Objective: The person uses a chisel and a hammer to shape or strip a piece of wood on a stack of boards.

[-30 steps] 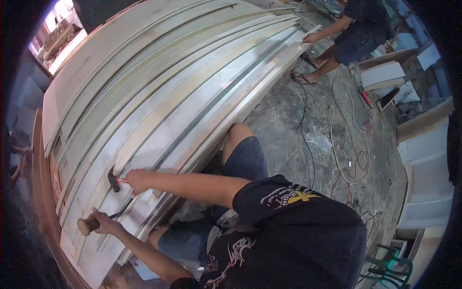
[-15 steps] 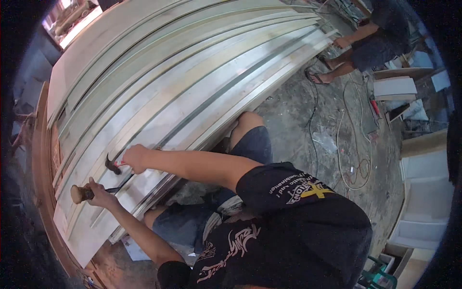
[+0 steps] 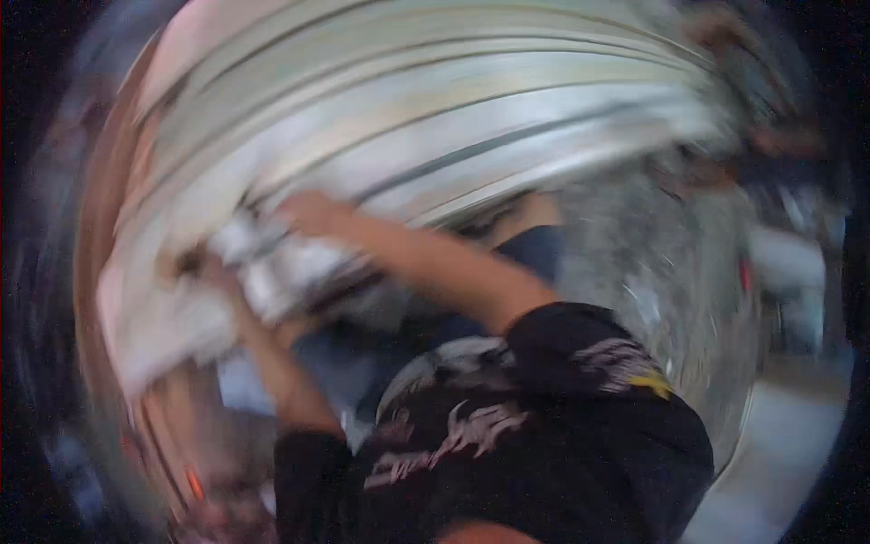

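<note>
The left hand (image 3: 216,268) and right hand (image 3: 313,214) appear higher now, blurred.

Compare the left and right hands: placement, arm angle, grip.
Placement: the left hand is lower and farther left in the picture than the right hand.
Arm angle: the left forearm runs steeply up; the right forearm slants in at a shallower angle.
Shared: both appear over the pale boards; both grips are too blurred to judge.

The broad, pale tabletop (image 3: 172,335) sweeps from eight through twelve to two o'clock; long, thin wooden strips (image 3: 544,72) lie lengthwise on it, blurred, converging toward two o'clock.
</note>
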The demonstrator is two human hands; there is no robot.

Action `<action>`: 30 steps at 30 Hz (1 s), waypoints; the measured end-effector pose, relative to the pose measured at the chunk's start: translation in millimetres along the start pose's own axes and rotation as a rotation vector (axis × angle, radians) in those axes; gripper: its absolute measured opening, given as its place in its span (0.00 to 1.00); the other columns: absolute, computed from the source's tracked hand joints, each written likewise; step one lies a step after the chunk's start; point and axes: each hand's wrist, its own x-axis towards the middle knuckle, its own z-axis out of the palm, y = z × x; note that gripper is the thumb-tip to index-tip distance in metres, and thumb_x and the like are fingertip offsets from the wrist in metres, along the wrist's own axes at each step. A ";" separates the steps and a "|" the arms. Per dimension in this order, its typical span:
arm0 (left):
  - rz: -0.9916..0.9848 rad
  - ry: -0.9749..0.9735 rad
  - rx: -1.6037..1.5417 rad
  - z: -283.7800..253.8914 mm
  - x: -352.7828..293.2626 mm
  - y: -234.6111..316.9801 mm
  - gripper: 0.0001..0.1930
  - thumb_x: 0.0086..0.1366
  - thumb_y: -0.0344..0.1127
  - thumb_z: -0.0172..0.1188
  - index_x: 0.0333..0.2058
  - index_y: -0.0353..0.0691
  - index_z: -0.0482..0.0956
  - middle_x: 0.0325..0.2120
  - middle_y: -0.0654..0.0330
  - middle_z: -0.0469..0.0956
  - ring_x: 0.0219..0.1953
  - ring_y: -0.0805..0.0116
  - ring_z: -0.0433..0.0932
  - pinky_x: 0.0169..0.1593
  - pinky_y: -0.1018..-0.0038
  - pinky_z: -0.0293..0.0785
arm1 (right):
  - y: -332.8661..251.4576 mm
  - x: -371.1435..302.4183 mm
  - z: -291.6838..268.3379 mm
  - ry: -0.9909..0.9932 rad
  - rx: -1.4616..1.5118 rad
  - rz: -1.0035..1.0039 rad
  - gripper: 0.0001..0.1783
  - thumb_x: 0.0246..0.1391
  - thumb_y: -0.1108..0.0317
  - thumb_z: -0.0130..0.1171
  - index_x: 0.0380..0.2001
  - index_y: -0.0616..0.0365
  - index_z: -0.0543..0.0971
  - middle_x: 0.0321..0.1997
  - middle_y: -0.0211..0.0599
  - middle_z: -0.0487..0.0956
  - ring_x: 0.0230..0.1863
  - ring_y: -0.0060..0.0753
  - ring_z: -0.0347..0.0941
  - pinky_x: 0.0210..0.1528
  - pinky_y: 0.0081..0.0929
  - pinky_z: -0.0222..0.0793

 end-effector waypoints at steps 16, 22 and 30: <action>0.049 0.076 0.208 -37.5 -1.5 -49.6 0.10 0.63 0.29 0.61 0.41 0.34 0.74 0.32 0.58 0.77 0.29 0.68 0.75 0.32 0.74 0.74 | -40.1 23.7 -35.9 -0.153 0.099 0.257 0.22 0.51 0.50 0.61 0.41 0.55 0.79 0.36 0.52 0.80 0.42 0.57 0.77 0.44 0.50 0.72; 0.028 0.281 -0.069 -27.9 -4.5 6.9 0.11 0.57 0.24 0.67 0.36 0.34 0.74 0.27 0.62 0.73 0.23 0.74 0.69 0.25 0.79 0.64 | -162.1 73.6 -115.0 0.178 0.446 0.133 0.15 0.62 0.58 0.48 0.33 0.61 0.71 0.23 0.56 0.75 0.30 0.65 0.73 0.33 0.55 0.68; -0.007 0.188 -0.444 -19.7 -6.8 51.8 0.12 0.57 0.25 0.65 0.36 0.37 0.70 0.28 0.62 0.69 0.29 0.73 0.70 0.32 0.75 0.71 | -214.0 67.8 -140.8 -0.089 0.080 -0.037 0.17 0.50 0.56 0.56 0.31 0.60 0.77 0.24 0.50 0.79 0.32 0.58 0.78 0.35 0.51 0.72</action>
